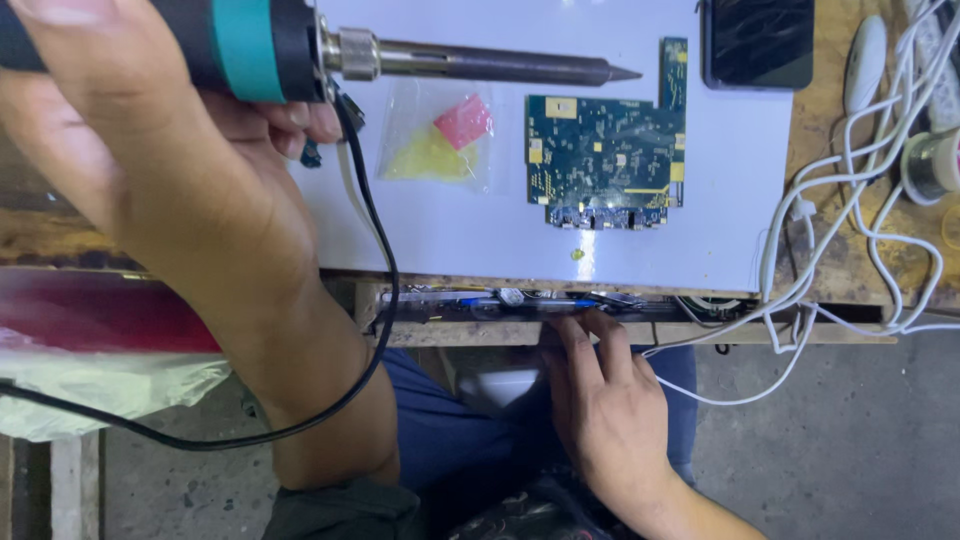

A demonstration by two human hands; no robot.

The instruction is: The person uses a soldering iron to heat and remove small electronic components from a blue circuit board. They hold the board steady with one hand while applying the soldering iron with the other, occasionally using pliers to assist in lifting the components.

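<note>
My left hand [170,170] grips the black and teal handle of a soldering iron [470,62], held level above the white sheet [450,230], tip pointing right. Its black cord [375,250] loops down past my forearm. A dark blue circuit board [605,150] lies on the sheet just below and right of the tip. My right hand [600,400] reaches under the table edge, fingers spread and touching the front of an open shallow drawer [560,305] full of small tools. It holds nothing that I can see.
A clear plastic bag [440,140] with yellow and red pieces lies left of the board. A dark phone [757,42] sits at the sheet's top right. White cables [850,230] tangle at the right beside a solder spool [935,160]. A red and white bag [100,350] hangs lower left.
</note>
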